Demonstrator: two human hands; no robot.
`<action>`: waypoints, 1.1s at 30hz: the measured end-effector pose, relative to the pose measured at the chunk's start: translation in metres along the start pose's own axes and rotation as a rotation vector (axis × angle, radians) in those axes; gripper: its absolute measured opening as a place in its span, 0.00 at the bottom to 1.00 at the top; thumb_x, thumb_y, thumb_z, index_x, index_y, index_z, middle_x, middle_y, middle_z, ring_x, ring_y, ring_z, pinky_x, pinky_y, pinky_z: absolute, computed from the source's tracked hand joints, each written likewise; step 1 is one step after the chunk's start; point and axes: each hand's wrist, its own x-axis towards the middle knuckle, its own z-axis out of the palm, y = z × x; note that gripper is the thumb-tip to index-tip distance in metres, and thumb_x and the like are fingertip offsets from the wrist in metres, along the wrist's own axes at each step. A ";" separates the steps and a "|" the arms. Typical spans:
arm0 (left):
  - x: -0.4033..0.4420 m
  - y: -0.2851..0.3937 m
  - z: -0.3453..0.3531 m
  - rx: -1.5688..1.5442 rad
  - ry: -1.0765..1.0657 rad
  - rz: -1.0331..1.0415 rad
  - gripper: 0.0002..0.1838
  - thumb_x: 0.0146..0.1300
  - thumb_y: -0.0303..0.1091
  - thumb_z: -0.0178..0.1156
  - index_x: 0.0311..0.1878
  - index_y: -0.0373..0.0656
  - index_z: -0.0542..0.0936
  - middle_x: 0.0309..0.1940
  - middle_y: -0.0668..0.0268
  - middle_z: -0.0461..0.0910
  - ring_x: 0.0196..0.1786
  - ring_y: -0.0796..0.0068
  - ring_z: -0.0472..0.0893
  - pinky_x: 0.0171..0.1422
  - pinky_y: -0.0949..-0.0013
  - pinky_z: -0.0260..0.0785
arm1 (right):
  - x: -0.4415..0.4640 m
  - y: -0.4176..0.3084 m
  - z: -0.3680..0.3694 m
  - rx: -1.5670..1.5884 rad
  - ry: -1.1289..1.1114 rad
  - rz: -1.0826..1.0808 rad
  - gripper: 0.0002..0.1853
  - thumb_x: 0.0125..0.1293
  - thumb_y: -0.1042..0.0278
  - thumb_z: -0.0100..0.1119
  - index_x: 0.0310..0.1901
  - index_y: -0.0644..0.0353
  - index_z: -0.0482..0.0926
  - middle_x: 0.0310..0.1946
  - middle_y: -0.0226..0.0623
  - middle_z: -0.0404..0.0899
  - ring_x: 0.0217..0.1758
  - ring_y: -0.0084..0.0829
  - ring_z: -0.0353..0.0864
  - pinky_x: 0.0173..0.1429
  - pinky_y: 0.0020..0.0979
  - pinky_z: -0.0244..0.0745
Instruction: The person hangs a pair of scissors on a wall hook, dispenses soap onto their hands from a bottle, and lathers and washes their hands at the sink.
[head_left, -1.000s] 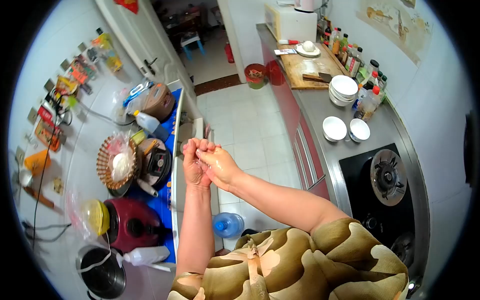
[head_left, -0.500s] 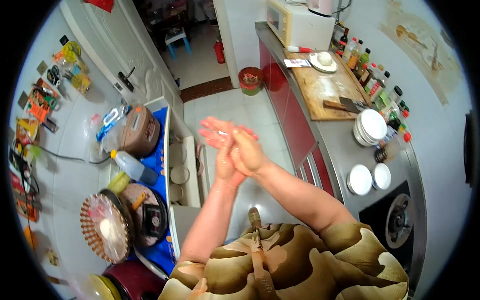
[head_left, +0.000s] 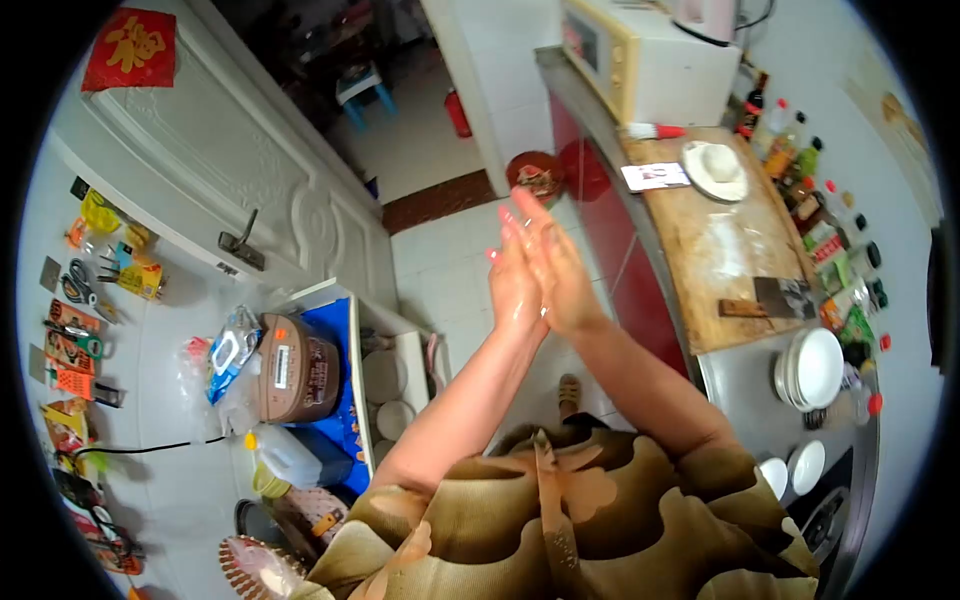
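Observation:
My left hand (head_left: 516, 280) and my right hand (head_left: 562, 275) are pressed palm to palm in front of me, over the floor. Both look wet and shiny, with fingers stretched out and pointing away from me. Between the palms no object shows, though their inner faces are mostly hidden. To the right, a wooden board (head_left: 700, 255) bears a cleaver (head_left: 780, 298), a patch of white powder and a plate (head_left: 735, 187) with a round white lump (head_left: 720, 163) on it.
Stacked white bowls (head_left: 818, 368) and several bottles line the right counter, behind which a microwave (head_left: 650, 60) stands. A rice cooker (head_left: 300, 370) and a jug (head_left: 290, 455) are at left. A bin (head_left: 535, 175) sits near the doorway; the door (head_left: 240, 150) has a handle.
My hands have gone from clasped and rubbing to flat against each other, fingers extended. The view has shifted toward the door and board, and the red cooker has left the frame.

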 end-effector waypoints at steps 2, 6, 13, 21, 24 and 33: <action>0.037 0.015 0.010 0.021 0.047 0.032 0.28 0.71 0.51 0.40 0.61 0.34 0.65 0.56 0.57 0.71 0.57 0.70 0.73 0.56 0.68 0.68 | 0.042 -0.008 -0.003 -0.069 -0.109 -0.012 0.38 0.70 0.46 0.41 0.70 0.64 0.41 0.73 0.40 0.37 0.75 0.41 0.38 0.70 0.46 0.51; 0.095 0.042 0.025 -0.019 0.070 -0.043 0.28 0.71 0.51 0.40 0.59 0.35 0.67 0.55 0.57 0.72 0.56 0.70 0.73 0.55 0.69 0.69 | 0.109 -0.006 -0.006 -0.164 -0.157 -0.014 0.41 0.68 0.44 0.44 0.70 0.65 0.41 0.73 0.42 0.37 0.76 0.42 0.37 0.69 0.47 0.53; 0.213 0.028 0.007 -0.281 -0.141 -0.087 0.28 0.68 0.57 0.40 0.53 0.40 0.72 0.46 0.60 0.76 0.47 0.70 0.76 0.48 0.66 0.70 | 0.196 0.014 -0.049 -0.561 -0.084 -0.133 0.37 0.71 0.44 0.37 0.68 0.68 0.49 0.69 0.46 0.53 0.72 0.36 0.52 0.71 0.35 0.48; 0.350 0.091 -0.043 -0.476 -0.047 -0.114 0.27 0.70 0.54 0.39 0.49 0.37 0.72 0.46 0.61 0.74 0.46 0.70 0.73 0.51 0.65 0.68 | 0.326 0.089 -0.011 -0.507 -0.196 -0.111 0.48 0.61 0.33 0.46 0.68 0.67 0.48 0.72 0.44 0.43 0.74 0.46 0.44 0.73 0.45 0.46; 0.362 0.136 -0.092 -0.581 0.017 -0.082 0.24 0.71 0.53 0.38 0.46 0.40 0.72 0.46 0.61 0.74 0.49 0.69 0.71 0.53 0.61 0.66 | 0.358 0.138 0.013 -0.450 -0.281 0.033 0.49 0.61 0.31 0.44 0.69 0.66 0.46 0.72 0.45 0.42 0.73 0.45 0.46 0.72 0.45 0.47; 0.282 0.237 -0.232 -0.904 0.499 0.383 0.24 0.70 0.53 0.38 0.45 0.42 0.74 0.41 0.63 0.75 0.47 0.66 0.74 0.56 0.60 0.66 | 0.349 0.262 0.126 -0.211 -0.728 0.451 0.53 0.57 0.27 0.45 0.68 0.69 0.46 0.72 0.44 0.42 0.72 0.42 0.51 0.70 0.41 0.53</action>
